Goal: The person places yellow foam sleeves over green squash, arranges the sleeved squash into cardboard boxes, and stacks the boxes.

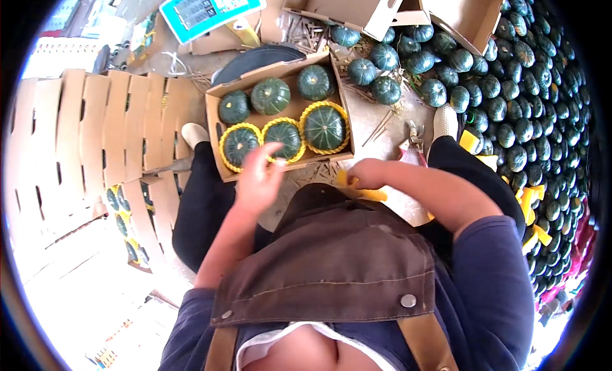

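- a yellow foam sleeve (375,195) is being gripped in the right hand (371,173), its middle being hidden by the curled fingers.
- the left hand (260,173) is being shown blurred, thumb and fingers parted, over the near side of a cardboard box (294,109); whether anything is being touched there cannot be told.
- six dark green squashes (324,129) are being held in that box in two rows, the near three being ringed by yellow netted sleeves (345,138), the middle one being partly covered by the left fingertips.
- a dark rounded object (261,55) is being half hidden behind the box's far wall.
- open cartons (347,4) are being cut off by the top edge, and the lap is being blocked from view by a brown apron (331,256).
- the pale floor (363,138) is being littered with dry stems; pruning shears (415,140) are being seen near the right shoe (445,122).
- the right side is being filled by a heap of squashes (510,109), dotted with yellow foam pieces (529,199); at left, stacked cartons (89,122) are being washed out by glare.
- small print and dark display windows are being carried on a slanted turquoise-and-white panel (213,13), hard to make out.
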### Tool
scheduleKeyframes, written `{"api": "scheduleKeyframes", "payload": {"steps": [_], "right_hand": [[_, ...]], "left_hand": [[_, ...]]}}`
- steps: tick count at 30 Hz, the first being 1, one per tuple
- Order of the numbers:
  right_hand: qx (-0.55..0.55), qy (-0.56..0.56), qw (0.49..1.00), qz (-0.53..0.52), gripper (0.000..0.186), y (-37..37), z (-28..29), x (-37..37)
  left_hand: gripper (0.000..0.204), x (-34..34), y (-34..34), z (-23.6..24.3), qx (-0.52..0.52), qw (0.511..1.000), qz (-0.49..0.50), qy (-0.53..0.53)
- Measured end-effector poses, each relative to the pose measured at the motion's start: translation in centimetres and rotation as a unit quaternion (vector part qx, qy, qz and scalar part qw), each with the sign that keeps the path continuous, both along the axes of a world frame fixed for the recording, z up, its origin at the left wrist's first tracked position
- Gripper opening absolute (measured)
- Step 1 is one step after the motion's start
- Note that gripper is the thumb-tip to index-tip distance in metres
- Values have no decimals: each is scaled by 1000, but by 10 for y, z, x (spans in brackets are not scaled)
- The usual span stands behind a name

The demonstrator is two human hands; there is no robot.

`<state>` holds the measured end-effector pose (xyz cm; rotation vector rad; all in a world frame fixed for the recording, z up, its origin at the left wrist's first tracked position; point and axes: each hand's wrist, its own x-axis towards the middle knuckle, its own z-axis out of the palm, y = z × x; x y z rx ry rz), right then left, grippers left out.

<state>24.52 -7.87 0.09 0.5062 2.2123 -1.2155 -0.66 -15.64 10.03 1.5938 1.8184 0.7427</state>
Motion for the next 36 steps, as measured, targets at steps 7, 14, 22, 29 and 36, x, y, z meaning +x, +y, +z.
{"api": "scheduleKeyframes", "payload": {"steps": [7,14,22,29,36], "right_hand": [[-309,332,815,-360,41,15,179,-13],[-328,325,813,-355,38,-34,210,11],[317,412,748,-413,22,-38,214,29],[-273,456,605,-593,26,-36,194,21],[-311,430,675,-513,20,-17,147,7]], "left_hand": [[23,49,9,71,146,987,-45,-40],[8,59,-7,109,80,892,-28,-443],[38,58,-16,101,-82,965,-23,-248],[14,79,9,79,45,900,114,-418],[42,98,18,101,-36,809,55,-584]]}}
